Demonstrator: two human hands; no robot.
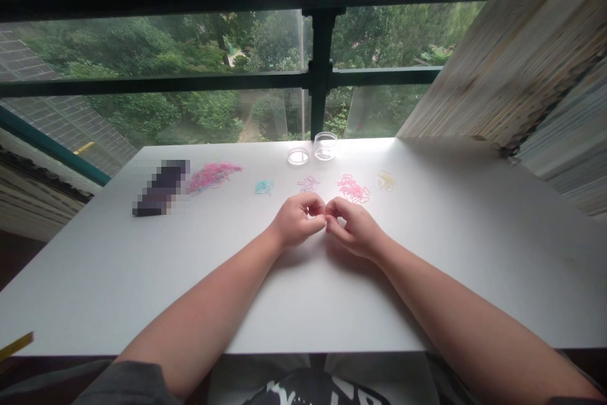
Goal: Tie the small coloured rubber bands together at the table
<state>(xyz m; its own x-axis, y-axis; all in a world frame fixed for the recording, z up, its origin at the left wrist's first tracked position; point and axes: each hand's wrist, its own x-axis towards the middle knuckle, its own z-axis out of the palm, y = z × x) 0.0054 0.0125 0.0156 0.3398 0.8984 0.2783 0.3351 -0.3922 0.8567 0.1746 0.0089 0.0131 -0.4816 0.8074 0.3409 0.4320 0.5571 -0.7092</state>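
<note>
My left hand [302, 218] and my right hand [351, 223] meet over the middle of the white table, fingertips touching. Both are closed in a pinch, and whatever lies between the fingers is too small to make out. Just beyond them are piles of small thin loops, like little rubber bands: a lilac pile [308, 184] past my left hand and a pink pile [353, 188] past my right. A pale yellow pile [386, 180] lies farther right, a turquoise pile [264, 187] to the left. The largest heap, mixed pink and blue [213, 176], spreads farther left.
At the table's [142, 291] far edge stand a clear round tub [325, 147] and a clear round lid [298, 157]. A blurred-out dark object [162, 188] lies at the left. Behind is a window with green bars [322, 45]; a string curtain [502, 51] hangs at the right.
</note>
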